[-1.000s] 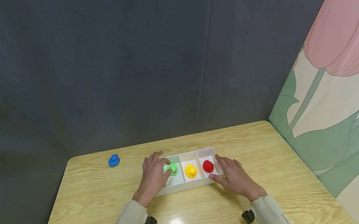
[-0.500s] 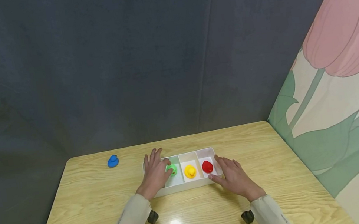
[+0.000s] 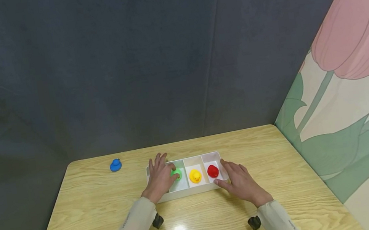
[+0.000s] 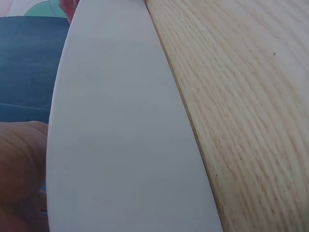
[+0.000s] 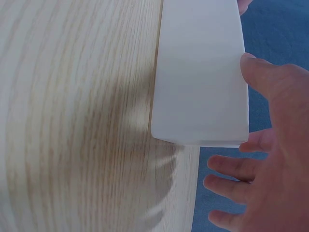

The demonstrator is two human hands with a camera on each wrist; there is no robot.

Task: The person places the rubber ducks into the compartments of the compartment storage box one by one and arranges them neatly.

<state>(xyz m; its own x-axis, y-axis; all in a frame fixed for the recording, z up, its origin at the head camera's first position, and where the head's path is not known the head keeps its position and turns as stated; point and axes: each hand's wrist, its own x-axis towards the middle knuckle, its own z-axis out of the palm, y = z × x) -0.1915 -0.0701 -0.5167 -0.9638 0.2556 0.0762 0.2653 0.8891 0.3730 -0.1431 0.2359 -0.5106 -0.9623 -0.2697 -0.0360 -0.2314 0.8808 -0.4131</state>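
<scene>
The tray (image 3: 194,191), right hand (image 3: 242,182) loose against it, holds the red duck (image 3: 213,171), yellow duck (image 3: 195,176) and green duck (image 3: 177,172) (pinched by the left hand (image 3: 159,178)), the blue duck (image 3: 115,165) lying outside, leftward.

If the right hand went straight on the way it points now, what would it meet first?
Likely the white tray, at its right end, which the right hand seems to touch; past that wall sits the red toy.
</scene>
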